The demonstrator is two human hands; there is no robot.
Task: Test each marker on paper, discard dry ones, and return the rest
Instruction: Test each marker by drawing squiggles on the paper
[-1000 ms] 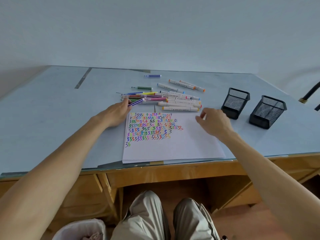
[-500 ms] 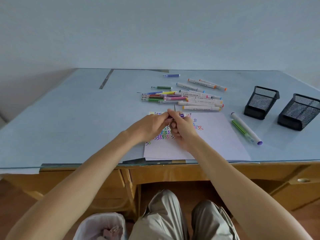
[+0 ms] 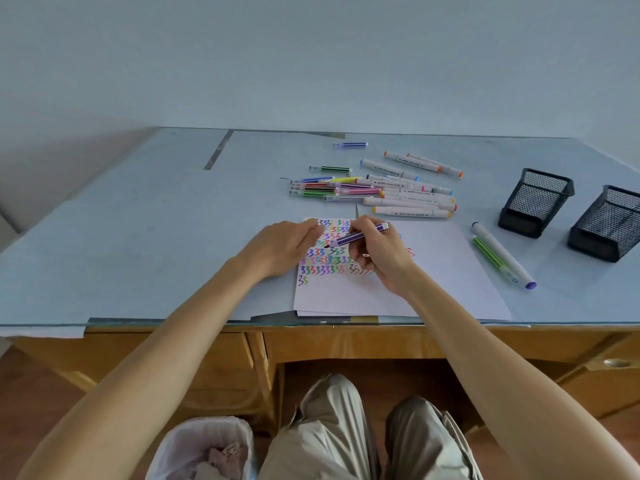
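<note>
My right hand (image 3: 381, 254) grips a thin purple-striped marker (image 3: 360, 234) in a writing hold. Its bare dark tip points left, just over the coloured squiggles on the white paper (image 3: 433, 271). My left hand (image 3: 280, 247) rests on the paper's left edge with fingers curled; the marker's cap is not visible and seems enclosed in them. A pile of thin striped and thick white markers (image 3: 381, 192) lies behind the paper. To the right of the paper lie a green marker (image 3: 486, 250) and a thick white marker (image 3: 502, 254), side by side.
Two black mesh holders (image 3: 535, 202) (image 3: 607, 223) stand at the right of the glass-topped desk (image 3: 138, 237). A bin with a white liner (image 3: 204, 448) sits on the floor by my left knee. Single markers lie farther back on the desk.
A second ago my left hand picked the purple marker from the pile. Then both hands pulled it apart over the paper. Now the right hand holds it uncapped and the left has drawn away.
</note>
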